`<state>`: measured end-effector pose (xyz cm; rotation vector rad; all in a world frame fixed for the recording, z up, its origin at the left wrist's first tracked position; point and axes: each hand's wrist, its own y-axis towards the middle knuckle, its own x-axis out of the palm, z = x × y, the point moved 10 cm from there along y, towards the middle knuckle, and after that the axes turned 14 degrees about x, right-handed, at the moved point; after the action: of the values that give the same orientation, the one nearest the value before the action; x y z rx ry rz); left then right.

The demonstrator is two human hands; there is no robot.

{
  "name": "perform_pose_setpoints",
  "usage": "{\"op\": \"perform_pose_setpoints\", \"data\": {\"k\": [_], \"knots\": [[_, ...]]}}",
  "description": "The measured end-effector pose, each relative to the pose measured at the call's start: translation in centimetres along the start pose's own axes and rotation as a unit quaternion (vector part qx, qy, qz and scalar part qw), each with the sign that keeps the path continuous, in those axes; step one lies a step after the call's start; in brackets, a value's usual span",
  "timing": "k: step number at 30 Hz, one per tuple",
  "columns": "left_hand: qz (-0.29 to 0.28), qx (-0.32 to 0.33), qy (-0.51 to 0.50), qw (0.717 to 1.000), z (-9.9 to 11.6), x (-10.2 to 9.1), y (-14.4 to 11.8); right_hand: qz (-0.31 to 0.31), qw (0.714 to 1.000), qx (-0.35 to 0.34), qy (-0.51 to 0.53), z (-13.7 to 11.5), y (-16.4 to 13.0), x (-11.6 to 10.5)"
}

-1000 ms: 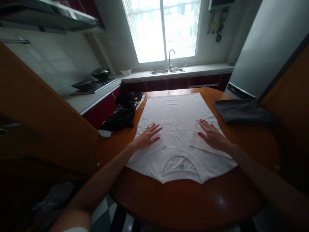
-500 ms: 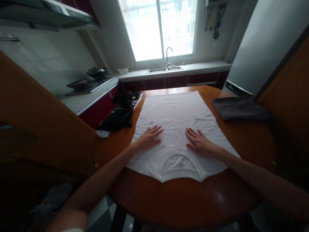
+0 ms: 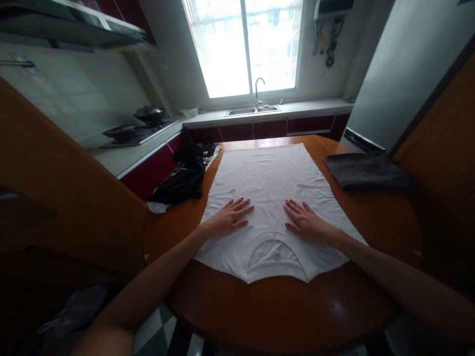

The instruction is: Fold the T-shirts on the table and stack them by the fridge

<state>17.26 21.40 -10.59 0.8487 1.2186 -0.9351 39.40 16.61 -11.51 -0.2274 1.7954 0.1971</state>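
Note:
A white T-shirt (image 3: 269, 178) lies spread flat on the round wooden table (image 3: 282, 306), collar toward me, both sleeves folded inward. My left hand (image 3: 230, 216) rests palm down on the folded left sleeve, fingers apart. On the folded right sleeve, just right of the collar, my right hand (image 3: 305, 221) lies flat too, fingers spread. Neither hand grips the cloth.
A heap of dark clothes (image 3: 183, 175) sits at the table's left edge. A folded grey garment (image 3: 365, 170) lies on the right side. Beyond are a counter with a sink (image 3: 252, 110), a stove with pans (image 3: 137, 126) and a fridge (image 3: 401, 74).
My right hand has slid left over the folded sleeve toward the collar. My left hand has stayed almost where it was.

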Motion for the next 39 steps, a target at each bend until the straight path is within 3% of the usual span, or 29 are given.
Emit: {"op": "perform_pose_setpoints", "data": {"k": [16,21,25,28,36,39], "knots": [[-0.039,-0.013,0.010,0.999,0.6,0.0,0.0,-0.006,1.000,0.010,0.001,-0.3,-0.2,-0.4],[-0.075,0.010,-0.031,0.997,4.4,0.3,-0.8,-0.019,1.000,-0.024,0.000,-1.2,-2.5,-0.1],[-0.063,0.075,-0.054,0.994,9.6,0.2,-2.3,-0.032,0.997,-0.063,0.010,-2.4,-6.1,0.2],[-0.044,0.089,-0.046,0.994,12.4,-0.2,-3.6,-0.034,0.995,-0.086,0.025,-3.1,-8.8,-0.1],[-0.036,0.087,-0.003,0.996,14.5,-0.9,-6.6,-0.050,0.990,-0.120,0.056,-3.8,-13.1,-1.3],[-0.017,0.119,0.026,0.992,15.0,-1.2,-7.0,-0.002,0.989,-0.137,0.052,-3.5,-13.4,-1.9]]}}
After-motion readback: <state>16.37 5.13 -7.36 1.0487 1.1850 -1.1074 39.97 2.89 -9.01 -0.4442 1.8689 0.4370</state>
